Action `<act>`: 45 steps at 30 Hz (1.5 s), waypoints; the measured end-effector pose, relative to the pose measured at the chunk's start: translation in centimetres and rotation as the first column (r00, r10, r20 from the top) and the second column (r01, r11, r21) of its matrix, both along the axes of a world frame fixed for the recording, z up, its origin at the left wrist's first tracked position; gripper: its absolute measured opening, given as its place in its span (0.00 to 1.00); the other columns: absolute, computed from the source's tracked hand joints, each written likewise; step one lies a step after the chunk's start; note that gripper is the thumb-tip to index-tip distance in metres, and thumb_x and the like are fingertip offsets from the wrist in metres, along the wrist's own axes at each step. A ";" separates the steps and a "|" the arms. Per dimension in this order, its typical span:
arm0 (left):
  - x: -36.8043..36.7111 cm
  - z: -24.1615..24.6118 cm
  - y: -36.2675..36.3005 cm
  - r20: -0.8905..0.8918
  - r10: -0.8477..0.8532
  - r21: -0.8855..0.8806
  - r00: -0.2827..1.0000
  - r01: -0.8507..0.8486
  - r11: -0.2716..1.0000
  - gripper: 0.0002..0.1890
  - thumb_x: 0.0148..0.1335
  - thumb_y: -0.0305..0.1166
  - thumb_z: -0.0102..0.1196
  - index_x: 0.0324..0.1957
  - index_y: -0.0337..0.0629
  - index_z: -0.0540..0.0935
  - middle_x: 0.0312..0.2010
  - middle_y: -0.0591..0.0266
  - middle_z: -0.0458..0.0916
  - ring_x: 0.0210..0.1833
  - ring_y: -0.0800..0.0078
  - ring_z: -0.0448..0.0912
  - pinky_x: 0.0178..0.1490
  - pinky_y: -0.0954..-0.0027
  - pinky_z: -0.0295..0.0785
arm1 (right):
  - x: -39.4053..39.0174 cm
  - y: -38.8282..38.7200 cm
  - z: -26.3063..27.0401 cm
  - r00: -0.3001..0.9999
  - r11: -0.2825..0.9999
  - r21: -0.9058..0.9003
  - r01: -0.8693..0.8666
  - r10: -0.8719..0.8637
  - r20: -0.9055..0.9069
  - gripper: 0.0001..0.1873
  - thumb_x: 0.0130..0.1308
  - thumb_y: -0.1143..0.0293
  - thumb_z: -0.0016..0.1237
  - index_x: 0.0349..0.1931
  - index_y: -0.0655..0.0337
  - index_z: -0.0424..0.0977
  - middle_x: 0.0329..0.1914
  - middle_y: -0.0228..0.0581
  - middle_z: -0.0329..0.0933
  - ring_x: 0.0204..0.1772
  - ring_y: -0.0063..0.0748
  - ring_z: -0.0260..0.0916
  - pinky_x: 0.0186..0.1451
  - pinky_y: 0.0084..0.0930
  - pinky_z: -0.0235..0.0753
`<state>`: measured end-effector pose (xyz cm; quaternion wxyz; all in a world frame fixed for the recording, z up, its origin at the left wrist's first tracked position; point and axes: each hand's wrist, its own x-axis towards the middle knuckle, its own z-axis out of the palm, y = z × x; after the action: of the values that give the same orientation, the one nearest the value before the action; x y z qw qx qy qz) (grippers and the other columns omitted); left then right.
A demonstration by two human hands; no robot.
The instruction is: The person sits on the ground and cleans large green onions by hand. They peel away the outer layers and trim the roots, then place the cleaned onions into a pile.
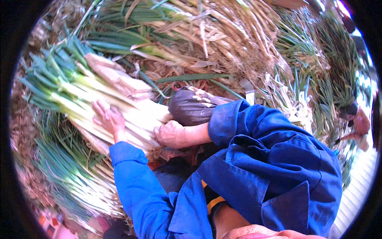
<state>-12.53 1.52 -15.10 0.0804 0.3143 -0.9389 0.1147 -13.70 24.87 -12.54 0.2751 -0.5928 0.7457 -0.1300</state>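
Observation:
A thick layer of peeled leeks or large green onions [137,116] lies before me, white stalks towards me and green leaves to the upper left. My left hand [109,118] rests on the white stalks with its fingers apart. At the root ends, my right hand [170,133] is curled against the stalks; whether it grips one is hidden. A block of pale wood [119,76] stands along the far side of the stalks. My bent knee in dark, dirt-flecked trousers [191,106] is just beyond my right hand.
Unpeeled stalks with dry husks and roots [232,33] are heaped beyond. Thinner peeled onions [92,191] lie at the lower left. More green stalks [331,59] are piled at the right, where another person [359,122] bends. Dry leaves litter the ground.

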 end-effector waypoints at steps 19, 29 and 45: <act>-0.2 2.6 -2.2 0.249 -0.079 0.119 0.965 0.050 0.992 0.30 0.59 0.35 0.48 0.62 0.34 0.59 0.66 0.48 0.52 0.66 0.54 0.57 0.64 0.58 0.56 | -29.4 35.5 -7.9 0.090 0.139 -0.133 0.981 -0.941 -0.326 0.19 0.60 0.58 0.44 0.42 0.67 0.69 0.45 0.58 0.70 0.49 0.54 0.69 0.51 0.42 0.69; -2.7 6.4 -0.3 -0.062 -0.062 0.398 0.996 0.082 0.914 0.28 0.54 0.35 0.56 0.57 0.36 0.67 0.64 0.44 0.53 0.66 0.51 0.55 0.66 0.61 0.53 | -30.2 34.8 -5.9 0.308 0.302 0.068 0.951 -0.940 -0.144 0.31 0.62 0.47 0.38 0.26 0.74 0.75 0.31 0.64 0.74 0.40 0.58 0.73 0.45 0.44 0.71; -4.3 10.1 8.6 -0.331 -0.121 0.748 0.936 0.339 0.570 0.21 0.54 0.35 0.59 0.48 0.34 0.74 0.57 0.52 0.66 0.58 0.62 0.66 0.57 0.66 0.64 | -21.7 33.8 -4.9 0.037 0.211 0.400 0.892 -0.916 0.400 0.20 0.51 0.57 0.58 0.31 0.69 0.76 0.26 0.42 0.74 0.31 0.31 0.70 0.36 0.29 0.70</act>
<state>-16.86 10.08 -5.04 0.0608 0.2025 -0.9064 -0.3657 -35.38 58.68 -17.45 0.3487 0.0856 0.8301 -0.4266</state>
